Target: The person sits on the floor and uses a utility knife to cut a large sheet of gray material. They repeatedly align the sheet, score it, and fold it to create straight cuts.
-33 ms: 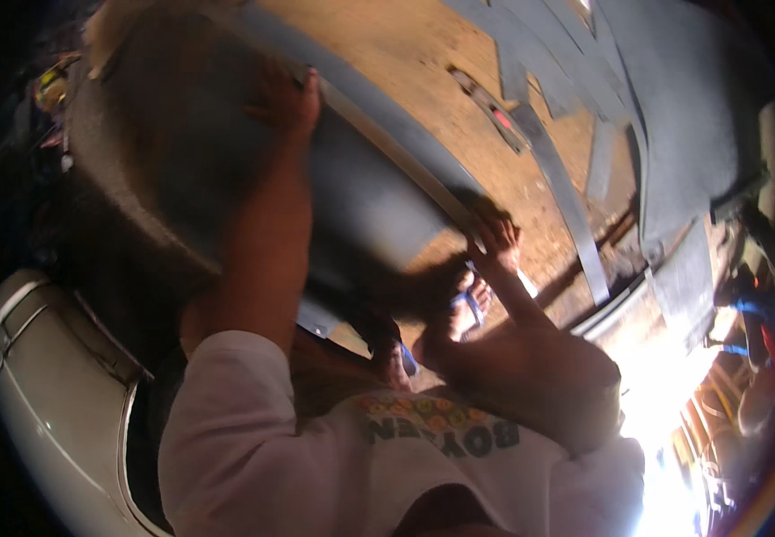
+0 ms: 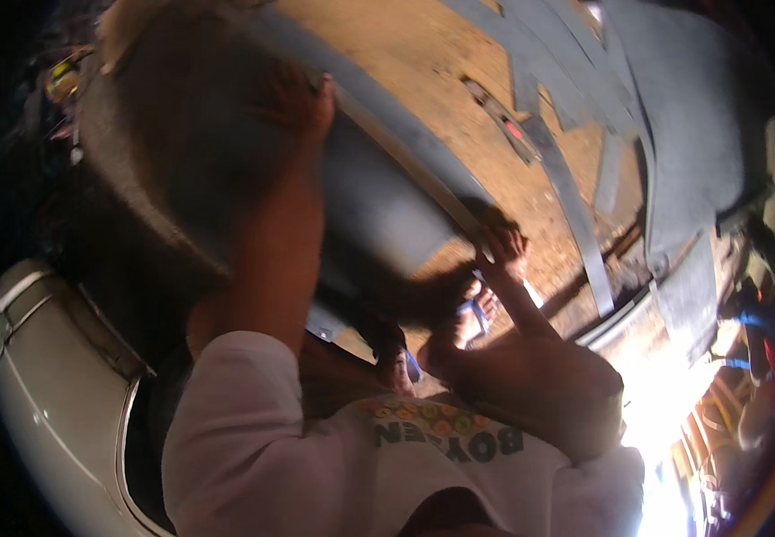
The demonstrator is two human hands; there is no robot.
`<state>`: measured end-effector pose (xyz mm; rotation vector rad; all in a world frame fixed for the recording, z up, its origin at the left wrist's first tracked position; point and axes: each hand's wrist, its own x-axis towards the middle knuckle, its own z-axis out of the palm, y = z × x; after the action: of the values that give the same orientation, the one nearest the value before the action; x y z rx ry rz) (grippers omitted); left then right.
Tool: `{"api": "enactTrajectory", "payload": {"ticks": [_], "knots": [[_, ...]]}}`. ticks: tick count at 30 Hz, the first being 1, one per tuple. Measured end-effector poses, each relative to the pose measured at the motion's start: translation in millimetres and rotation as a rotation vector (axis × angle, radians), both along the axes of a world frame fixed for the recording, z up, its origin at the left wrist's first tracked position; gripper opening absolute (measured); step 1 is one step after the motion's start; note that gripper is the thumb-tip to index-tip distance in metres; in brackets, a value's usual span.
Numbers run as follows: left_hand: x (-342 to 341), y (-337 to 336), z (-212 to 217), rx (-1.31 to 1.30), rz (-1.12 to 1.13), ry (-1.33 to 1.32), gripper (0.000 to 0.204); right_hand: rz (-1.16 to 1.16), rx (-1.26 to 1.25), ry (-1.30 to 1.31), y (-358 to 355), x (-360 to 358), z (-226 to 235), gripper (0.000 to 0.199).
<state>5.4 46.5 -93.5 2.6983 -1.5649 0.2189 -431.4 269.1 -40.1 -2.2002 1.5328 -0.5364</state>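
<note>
A long, narrow straight strip (image 2: 402, 159) lies diagonally across a dark grey sheet (image 2: 374, 215). My left hand (image 2: 302, 100) presses flat on the sheet with its fingers spread, and its thumb side is against the strip's far part. At the strip's near right end, my right hand (image 2: 505, 252) has its fingers bent around the end; shadow hides part of the grip. A utility knife (image 2: 502, 118) with a red part rests apart from both hands, on the tan board (image 2: 459, 98).
Grey offcuts (image 2: 571, 210) and a larger grey sheet (image 2: 692, 134) lie to the right. My sandalled feet (image 2: 475, 315) are close below the work. A pale curved panel (image 2: 65, 385) stands at the lower left. Strong glare (image 2: 665, 412) washes out the lower right, beside cluttered items.
The whole view has shifted slightly, so things sit a little farther right and lower. Both hands keep their places on the sheet and strip.
</note>
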Motion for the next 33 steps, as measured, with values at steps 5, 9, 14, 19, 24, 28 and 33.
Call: {"api": "enactTrajectory", "payload": {"ticks": [5,9,14,19,24,28,33], "knots": [[-15.4,-5.6,12.5,0.040,0.018,0.135,0.088,-0.015,-0.023,0.059,5.5,-3.0,-1.2,0.042],[-20.6,-5.6,25.5,0.082,0.045,0.134,0.087,-0.008,-0.033,0.069,2.0,-1.3,1.3,0.039],[-23.2,-6.8,28.5,0.060,0.050,0.180,0.086,-0.017,-0.057,0.069,1.6,-2.1,0.4,0.036],[-22.7,-6.4,27.3,0.053,0.054,0.186,0.085,-0.009,-0.076,0.065,-0.6,-1.1,3.1,0.035],[-23.6,-7.5,27.3,0.072,0.058,0.196,0.085,-0.004,-0.086,0.075,0.1,-1.8,2.6,0.035],[-22.6,-7.3,26.6,0.079,0.058,0.189,0.084,-0.001,-0.084,0.085,0.8,-1.9,1.7,0.037],[-21.5,-6.7,20.6,0.049,0.047,0.177,0.085,-0.002,-0.077,0.083,3.4,-2.3,-0.8,0.039]]}}
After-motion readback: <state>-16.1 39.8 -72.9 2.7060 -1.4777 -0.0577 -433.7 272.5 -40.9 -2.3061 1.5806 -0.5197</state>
